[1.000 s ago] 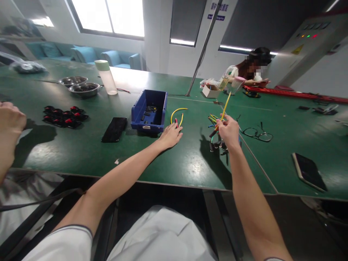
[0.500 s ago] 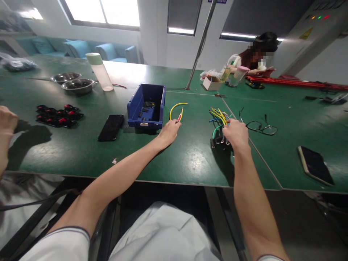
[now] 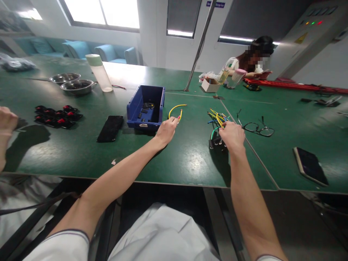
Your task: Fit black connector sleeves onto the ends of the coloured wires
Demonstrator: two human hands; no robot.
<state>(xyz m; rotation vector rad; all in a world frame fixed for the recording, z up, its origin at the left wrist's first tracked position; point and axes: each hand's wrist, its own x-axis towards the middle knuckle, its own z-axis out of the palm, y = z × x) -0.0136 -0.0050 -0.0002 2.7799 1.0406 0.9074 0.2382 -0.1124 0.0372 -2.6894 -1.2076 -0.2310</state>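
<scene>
My left hand point(image 3: 166, 131) is closed on a yellow wire point(image 3: 174, 108), whose free length loops up and away over the green table point(image 3: 174, 163). A small reddish bit shows at its fingertips. To its left is a blue bin point(image 3: 145, 125) with small black parts inside. My right hand point(image 3: 232, 136) has its fingers closed at a bundle of yellow, blue and green wires point(image 3: 216, 116). Black ends with metal rings point(image 3: 214, 143) stick out below that bundle. The fingertips of the right hand are partly hidden by the hand itself.
A black phone point(image 3: 110, 128) and clustered black-and-red parts point(image 3: 57, 116) lie left; eyeglasses point(image 3: 259, 129) and another phone point(image 3: 310, 166) lie right. Behind stand metal bowls point(image 3: 77, 87), a bottle point(image 3: 100, 74) and a pole point(image 3: 199, 47). Another person's hand point(image 3: 7, 121) is at far left; someone sits across.
My right hand has shifted slightly left at the wire bundle. My left hand has moved a little left and down, still holding the yellow wire. The view has turned slightly.
</scene>
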